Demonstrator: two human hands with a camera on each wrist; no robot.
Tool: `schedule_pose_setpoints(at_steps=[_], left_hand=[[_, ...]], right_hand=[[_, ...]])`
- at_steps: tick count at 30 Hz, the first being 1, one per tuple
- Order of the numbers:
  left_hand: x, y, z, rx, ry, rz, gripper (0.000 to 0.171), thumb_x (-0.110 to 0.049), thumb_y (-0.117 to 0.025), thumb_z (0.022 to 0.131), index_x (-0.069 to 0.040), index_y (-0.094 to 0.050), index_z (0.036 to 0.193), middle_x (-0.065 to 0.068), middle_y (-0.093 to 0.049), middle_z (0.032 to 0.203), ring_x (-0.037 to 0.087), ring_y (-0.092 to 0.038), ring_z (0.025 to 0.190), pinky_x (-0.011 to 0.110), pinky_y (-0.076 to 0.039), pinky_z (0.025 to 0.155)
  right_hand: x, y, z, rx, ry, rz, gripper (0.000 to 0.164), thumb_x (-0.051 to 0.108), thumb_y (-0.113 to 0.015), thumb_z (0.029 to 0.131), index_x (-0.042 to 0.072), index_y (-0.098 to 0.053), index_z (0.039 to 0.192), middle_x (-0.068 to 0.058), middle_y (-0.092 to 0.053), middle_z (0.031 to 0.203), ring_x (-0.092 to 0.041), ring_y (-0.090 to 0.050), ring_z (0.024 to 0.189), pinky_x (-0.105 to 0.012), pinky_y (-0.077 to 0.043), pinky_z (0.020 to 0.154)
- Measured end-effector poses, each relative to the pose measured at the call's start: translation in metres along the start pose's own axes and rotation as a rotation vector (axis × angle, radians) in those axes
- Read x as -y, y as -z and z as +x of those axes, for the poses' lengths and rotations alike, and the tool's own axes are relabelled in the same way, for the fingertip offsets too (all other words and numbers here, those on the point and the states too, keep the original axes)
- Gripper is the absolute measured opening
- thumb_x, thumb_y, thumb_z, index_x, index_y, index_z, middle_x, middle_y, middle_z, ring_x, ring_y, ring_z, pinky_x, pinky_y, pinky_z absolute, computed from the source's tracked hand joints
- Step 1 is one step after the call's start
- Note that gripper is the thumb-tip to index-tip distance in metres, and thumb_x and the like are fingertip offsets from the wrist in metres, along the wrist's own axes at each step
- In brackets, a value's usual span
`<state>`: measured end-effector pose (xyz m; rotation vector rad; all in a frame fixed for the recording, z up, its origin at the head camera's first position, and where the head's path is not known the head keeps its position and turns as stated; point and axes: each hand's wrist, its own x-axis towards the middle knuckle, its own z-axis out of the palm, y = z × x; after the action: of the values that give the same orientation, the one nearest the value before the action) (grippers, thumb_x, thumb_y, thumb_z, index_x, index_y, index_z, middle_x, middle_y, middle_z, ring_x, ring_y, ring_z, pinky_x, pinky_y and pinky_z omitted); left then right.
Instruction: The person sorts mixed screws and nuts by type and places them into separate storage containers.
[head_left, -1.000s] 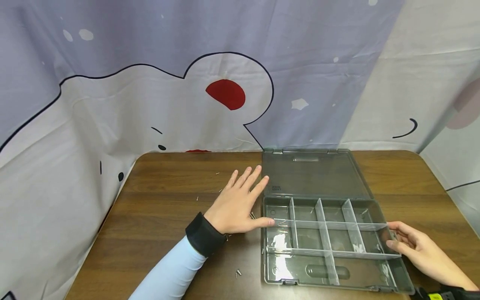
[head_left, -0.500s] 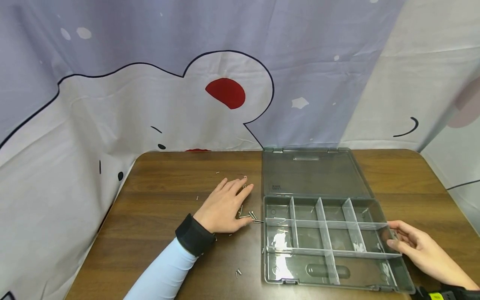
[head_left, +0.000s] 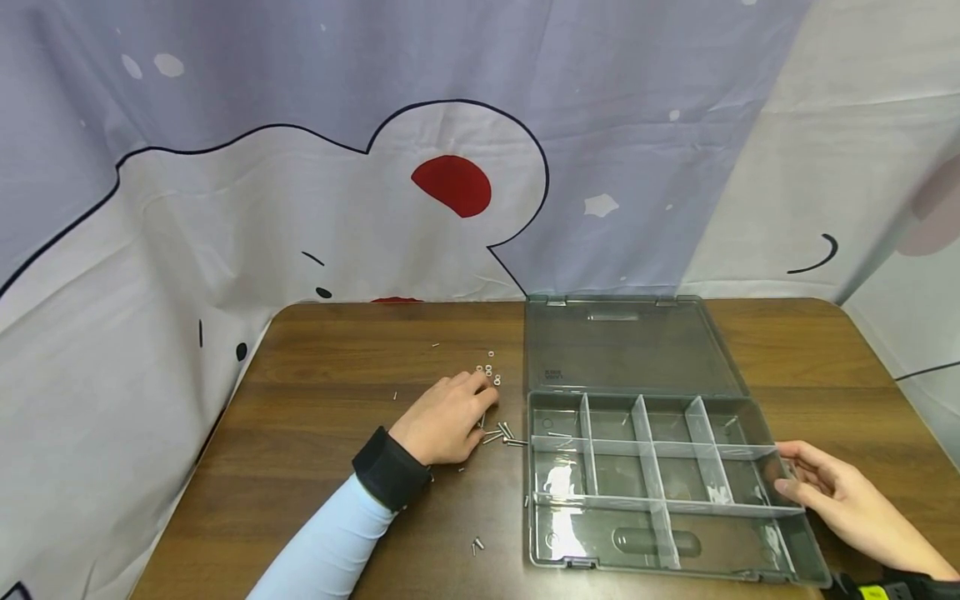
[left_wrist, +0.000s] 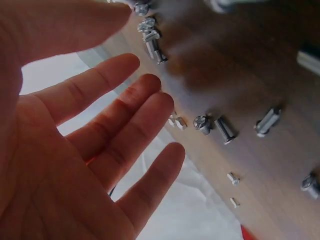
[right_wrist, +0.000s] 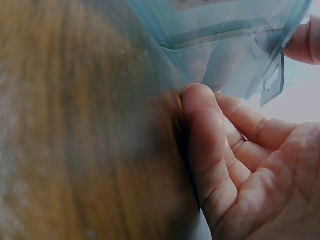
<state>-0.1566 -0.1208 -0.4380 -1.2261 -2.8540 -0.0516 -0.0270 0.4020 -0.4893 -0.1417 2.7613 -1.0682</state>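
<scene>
My left hand (head_left: 444, 421) hovers over or touches the table beside several loose silver screws (head_left: 504, 432), its fingers bent downward. In the left wrist view its fingers (left_wrist: 131, 131) are apart and relaxed with nothing between them, and screws (left_wrist: 224, 130) lie beyond the fingertips. Small ring-like nuts (head_left: 489, 372) are just past those fingers in the head view. A grey transparent compartment box (head_left: 667, 506) lies with its lid (head_left: 630, 350) folded back. At its right side my right hand (head_left: 840, 500) grips the wall, thumb over the edge; the right wrist view shows curled fingers (right_wrist: 205, 135) against it.
Two small screws (head_left: 477, 545) lie near the table's front, left of the box. Other tiny pieces (head_left: 395, 396) are scattered farther left on the wooden table (head_left: 300, 467). A printed curtain (head_left: 337, 217) hangs along the table's back edge.
My left hand has moved left, away from the box's left edge, and its spread fingers have since bent. More screws and nuts now show. My right hand has stayed at the box.
</scene>
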Motion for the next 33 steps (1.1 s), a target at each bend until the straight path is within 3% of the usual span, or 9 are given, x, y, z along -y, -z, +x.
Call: schedule_pose_setpoints(at_steps=[4, 6, 9, 11, 14, 23, 28, 30, 33], left_hand=[[0.001, -0.002, 0.001, -0.011, -0.031, 0.0, 0.026, -0.015, -0.078, 0.083, -0.012, -0.07, 0.108, 0.002, -0.062, 0.106, 0.02, -0.062, 0.094, 0.039, -0.057, 0.083], [0.001, -0.003, 0.001, -0.021, -0.047, 0.001, 0.023, -0.013, -0.077, 0.083, -0.012, -0.07, 0.105, 0.001, -0.062, 0.103, 0.019, -0.062, 0.092, 0.037, -0.057, 0.083], [0.002, -0.004, 0.002, -0.031, -0.064, 0.002, 0.021, -0.011, -0.077, 0.082, -0.011, -0.07, 0.102, 0.001, -0.061, 0.101, 0.019, -0.061, 0.09, 0.036, -0.056, 0.084], [0.002, -0.005, 0.003, -0.037, -0.071, 0.002, 0.021, -0.01, -0.077, 0.082, -0.011, -0.07, 0.101, 0.001, -0.061, 0.1, 0.019, -0.061, 0.09, 0.036, -0.056, 0.086], [0.002, -0.007, 0.003, -0.044, -0.077, 0.005, 0.02, -0.009, -0.078, 0.081, -0.012, -0.069, 0.099, 0.001, -0.061, 0.099, 0.019, -0.062, 0.089, 0.036, -0.056, 0.086], [0.002, -0.009, 0.005, -0.059, -0.095, 0.013, 0.017, -0.01, -0.078, 0.079, -0.015, -0.068, 0.092, -0.001, -0.059, 0.088, 0.019, -0.06, 0.081, 0.036, -0.055, 0.075], [0.001, -0.011, 0.004, -0.075, -0.103, 0.014, 0.015, -0.009, -0.076, 0.08, -0.017, -0.064, 0.084, -0.003, -0.057, 0.083, 0.018, -0.059, 0.077, 0.034, -0.053, 0.072], [0.001, -0.011, 0.004, -0.083, -0.106, 0.012, 0.016, -0.009, -0.075, 0.081, -0.018, -0.062, 0.082, -0.004, -0.056, 0.081, 0.018, -0.059, 0.076, 0.033, -0.053, 0.071], [0.001, -0.012, 0.004, -0.096, -0.113, 0.004, 0.019, -0.008, -0.073, 0.082, -0.019, -0.059, 0.078, -0.006, -0.054, 0.078, 0.017, -0.058, 0.075, 0.031, -0.051, 0.069]], right_hand=[[0.002, 0.001, 0.0, -0.003, -0.002, -0.013, 0.05, 0.017, -0.059, 0.105, -0.007, -0.043, 0.147, -0.021, -0.054, 0.145, 0.012, -0.056, 0.113, -0.001, -0.04, 0.079], [0.003, 0.001, -0.001, -0.006, 0.004, -0.011, 0.05, 0.016, -0.059, 0.105, -0.008, -0.043, 0.146, -0.033, -0.051, 0.143, 0.013, -0.056, 0.113, -0.002, -0.041, 0.078], [0.001, 0.001, 0.0, -0.02, 0.013, 0.004, 0.049, 0.016, -0.06, 0.104, -0.006, -0.045, 0.145, 0.003, -0.058, 0.141, 0.029, -0.038, 0.109, -0.003, -0.042, 0.078], [0.0, 0.0, 0.0, -0.024, 0.02, 0.012, 0.048, 0.016, -0.061, 0.104, -0.005, -0.046, 0.145, 0.031, -0.048, 0.134, 0.031, -0.035, 0.109, -0.004, -0.044, 0.078], [-0.002, 0.0, 0.0, -0.018, 0.023, 0.02, 0.048, 0.018, -0.061, 0.104, -0.004, -0.046, 0.145, 0.049, -0.032, 0.125, 0.031, -0.034, 0.108, -0.006, -0.046, 0.077], [-0.003, -0.001, 0.0, -0.019, 0.01, 0.01, 0.049, 0.019, -0.061, 0.104, -0.003, -0.046, 0.145, 0.045, -0.034, 0.126, 0.032, -0.032, 0.108, -0.005, -0.045, 0.077], [-0.002, 0.0, 0.0, -0.027, 0.016, 0.0, 0.049, 0.017, -0.062, 0.104, -0.005, -0.046, 0.144, 0.011, -0.055, 0.137, 0.029, -0.037, 0.108, -0.003, -0.042, 0.078], [-0.003, -0.001, 0.0, -0.03, 0.024, 0.002, 0.048, 0.016, -0.062, 0.104, -0.006, -0.047, 0.144, 0.013, -0.055, 0.137, 0.029, -0.037, 0.108, -0.003, -0.042, 0.078], [-0.003, -0.001, 0.0, -0.03, 0.037, 0.013, 0.048, 0.016, -0.062, 0.104, -0.006, -0.046, 0.144, 0.038, -0.044, 0.131, 0.031, -0.033, 0.109, -0.003, -0.042, 0.077]])
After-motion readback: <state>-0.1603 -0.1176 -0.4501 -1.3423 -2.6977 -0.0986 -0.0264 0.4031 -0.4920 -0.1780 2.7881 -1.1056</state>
